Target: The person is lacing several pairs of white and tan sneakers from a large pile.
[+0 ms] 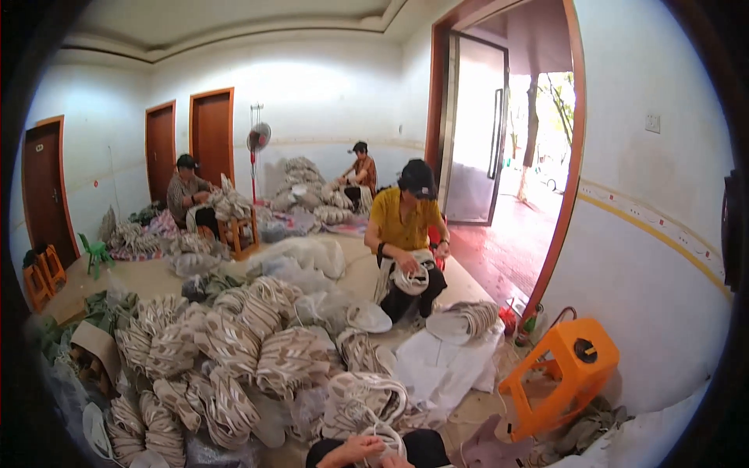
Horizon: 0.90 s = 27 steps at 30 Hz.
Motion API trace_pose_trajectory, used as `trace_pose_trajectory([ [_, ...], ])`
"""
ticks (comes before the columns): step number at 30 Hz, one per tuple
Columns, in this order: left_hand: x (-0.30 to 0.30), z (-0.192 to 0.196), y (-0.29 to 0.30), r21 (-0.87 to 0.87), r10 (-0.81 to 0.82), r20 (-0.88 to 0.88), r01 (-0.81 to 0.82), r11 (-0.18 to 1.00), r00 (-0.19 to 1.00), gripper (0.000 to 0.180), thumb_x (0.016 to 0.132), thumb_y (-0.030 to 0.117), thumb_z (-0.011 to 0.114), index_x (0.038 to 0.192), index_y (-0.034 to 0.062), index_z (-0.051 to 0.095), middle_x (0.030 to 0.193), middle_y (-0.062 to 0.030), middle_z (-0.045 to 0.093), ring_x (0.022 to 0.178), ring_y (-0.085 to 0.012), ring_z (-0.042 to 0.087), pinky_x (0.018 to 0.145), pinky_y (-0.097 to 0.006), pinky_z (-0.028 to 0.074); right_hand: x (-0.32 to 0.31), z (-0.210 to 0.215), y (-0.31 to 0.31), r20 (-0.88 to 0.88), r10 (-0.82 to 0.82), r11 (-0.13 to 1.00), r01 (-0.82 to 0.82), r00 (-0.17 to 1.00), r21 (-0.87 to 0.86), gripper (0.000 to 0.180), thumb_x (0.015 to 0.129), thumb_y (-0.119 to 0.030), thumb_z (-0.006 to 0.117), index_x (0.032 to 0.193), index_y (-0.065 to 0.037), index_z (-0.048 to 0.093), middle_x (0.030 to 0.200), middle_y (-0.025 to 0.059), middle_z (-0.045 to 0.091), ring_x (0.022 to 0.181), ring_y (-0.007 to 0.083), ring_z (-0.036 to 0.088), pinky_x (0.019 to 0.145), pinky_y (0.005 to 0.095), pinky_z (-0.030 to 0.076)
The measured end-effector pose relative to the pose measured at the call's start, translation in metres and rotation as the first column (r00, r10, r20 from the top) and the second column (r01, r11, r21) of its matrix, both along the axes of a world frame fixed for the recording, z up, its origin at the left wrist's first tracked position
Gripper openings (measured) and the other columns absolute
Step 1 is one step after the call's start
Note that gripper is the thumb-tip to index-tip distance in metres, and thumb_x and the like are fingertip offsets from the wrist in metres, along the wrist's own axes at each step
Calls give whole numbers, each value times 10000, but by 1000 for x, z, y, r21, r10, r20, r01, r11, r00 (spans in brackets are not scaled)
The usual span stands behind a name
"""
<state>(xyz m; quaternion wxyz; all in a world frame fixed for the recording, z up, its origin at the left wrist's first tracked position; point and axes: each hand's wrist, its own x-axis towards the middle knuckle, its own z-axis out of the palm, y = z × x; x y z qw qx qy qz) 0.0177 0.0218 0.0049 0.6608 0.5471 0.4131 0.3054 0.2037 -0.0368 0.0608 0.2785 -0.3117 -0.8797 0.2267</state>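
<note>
Low at the bottom edge, my left hand (pixel 359 448) is closed, its fingers pinched on a beige-and-white shoe upper (pixel 388 438) over my dark-clothed lap. Only a small part of my right hand (pixel 396 462) shows beside that piece; its fingers are cut off by the picture's edge. Just beyond my hands lies a bundle of similar shoe uppers (pixel 363 399) with white edging. A large heap of bundled shoe uppers (pixel 234 339) spreads across the floor to the left.
An orange plastic stool (pixel 569 366) stands at right by the wall. A person in a yellow shirt (pixel 402 222) sits ahead handling a pale piece; two more people work farther back. White plastic sheeting (pixel 445 366) and a stack of uppers (pixel 466 321) lie near the open doorway.
</note>
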Motion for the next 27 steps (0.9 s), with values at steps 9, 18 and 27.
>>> trace_pose_trajectory([
  [9,-3,7,-20,152,134,-181,-107,983,974,293,903,307,532,958,25,590,810,-43,597,789,-115,528,736,-264,432,-18,32,0,346,74,903,-210,935,375,346,811,-135,497,1115,26,528,1045,187,516,1000,318,495,858,423,412],
  [18,36,109,-72,-228,301,-189,-340,913,935,268,853,176,581,990,6,425,688,-79,592,560,-134,588,494,-253,469,-84,159,-76,-335,897,336,-938,289,88,193,851,-173,506,950,-9,491,858,178,499,762,325,517,658,381,427],
  [27,60,91,-103,555,408,-676,59,830,613,430,767,-18,457,1173,123,476,1019,-159,569,684,-365,588,595,-405,494,64,52,1,-14,153,947,-151,988,-282,201,784,-44,573,985,-59,565,885,101,521,767,293,571,646,339,488],
])
